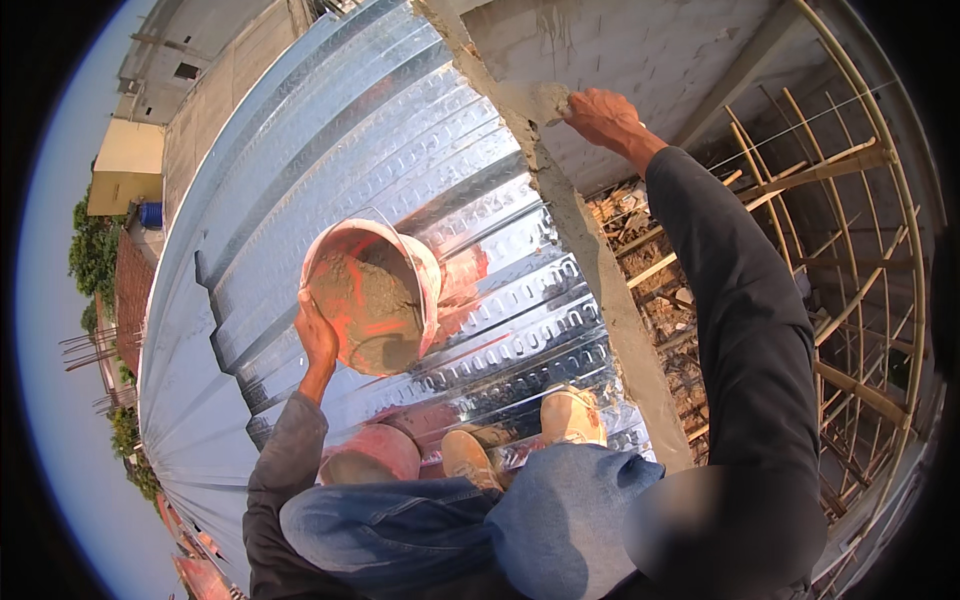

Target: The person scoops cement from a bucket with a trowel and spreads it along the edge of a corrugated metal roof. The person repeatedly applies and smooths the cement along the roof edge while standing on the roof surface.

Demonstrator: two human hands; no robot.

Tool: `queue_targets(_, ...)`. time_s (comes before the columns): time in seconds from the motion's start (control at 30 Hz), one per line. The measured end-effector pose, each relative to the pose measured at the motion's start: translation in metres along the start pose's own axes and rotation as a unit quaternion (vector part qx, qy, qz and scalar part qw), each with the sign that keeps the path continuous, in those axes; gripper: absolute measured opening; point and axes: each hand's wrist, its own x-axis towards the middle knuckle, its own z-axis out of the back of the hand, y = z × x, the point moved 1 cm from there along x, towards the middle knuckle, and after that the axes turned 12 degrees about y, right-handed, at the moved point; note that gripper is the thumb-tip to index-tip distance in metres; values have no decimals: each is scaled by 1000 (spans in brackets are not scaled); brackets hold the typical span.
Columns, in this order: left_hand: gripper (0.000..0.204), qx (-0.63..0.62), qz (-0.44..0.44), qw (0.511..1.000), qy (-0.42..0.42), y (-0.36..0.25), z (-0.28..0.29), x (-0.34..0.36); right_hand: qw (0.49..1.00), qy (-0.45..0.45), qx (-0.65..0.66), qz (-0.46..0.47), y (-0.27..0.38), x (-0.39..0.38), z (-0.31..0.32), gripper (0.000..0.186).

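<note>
My left hand [316, 337] grips the rim of a tilted orange bucket [425, 275] holding wet grey mortar [365, 300], over the corrugated metal roof. My right hand [604, 118] reaches up to the corner of a white block wall [640, 50] and is closed on a small tool, mostly hidden, with a lump of mortar [545, 100] pressed against the wall's edge. My dark sleeves come in from the bottom. My knees in blue jeans and my two tan shoes [520, 435] rest on the roof.
The shiny corrugated metal roof [330, 170] slopes away to the left. A rough mortar ledge [600, 280] runs along its right edge. Beyond it lie rubble and bamboo scaffolding poles [850, 280]. A second orange bucket [372, 455] sits by my left knee.
</note>
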Motion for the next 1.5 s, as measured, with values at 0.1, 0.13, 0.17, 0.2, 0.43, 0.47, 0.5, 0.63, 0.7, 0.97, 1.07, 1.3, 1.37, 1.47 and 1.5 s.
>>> queue_targets(0.1,80,6,13,1000,-13,11,14,-9,988,98,119,-25,24,3,14,48)
queue_targets(0.13,78,8,16,1000,-22,6,14,-12,973,147,174,-37,36,-5,18,50)
queue_targets(0.17,77,6,16,999,-30,0,11,-11,974,159,159,-19,38,-14,16,51)
queue_targets(0.2,77,2,10,1000,-28,-3,12,-10,974,172,145,-2,34,-28,10,53)
queue_targets(0.43,74,-35,3,999,-3,1,12,-7,984,139,103,43,-3,-134,-44,53)
queue_targets(0.47,74,-46,7,999,1,2,9,-6,985,139,90,46,-8,-150,-48,51)
queue_targets(0.5,74,-50,2,999,-1,1,7,-5,984,147,93,41,-12,-168,-53,49)
queue_targets(0.63,73,-68,-13,998,1,9,11,-2,989,134,60,27,-11,-235,-60,44)
queue_targets(0.7,73,-67,-15,998,0,13,11,-1,985,157,73,0,-3,-261,-50,42)
queue_targets(0.97,75,-59,20,998,0,-1,3,-3,990,44,107,-84,25,-251,-33,41)
queue_targets(1.07,74,-41,11,999,-11,5,11,-5,989,72,110,-72,44,-210,-34,40)
queue_targets(1.3,78,-60,-10,998,13,0,4,-3,994,58,71,-59,51,-172,-49,40)
queue_targets(1.37,72,-72,-5,997,24,5,10,-2,994,46,75,-58,60,-172,-44,40)
queue_targets(1.47,79,-29,-23,999,-1,16,16,-5,988,75,106,-83,77,-182,-35,41)
queue_targets(1.5,77,-40,-18,999,-2,12,12,-4,987,80,107,-85,75,-188,-38,41)
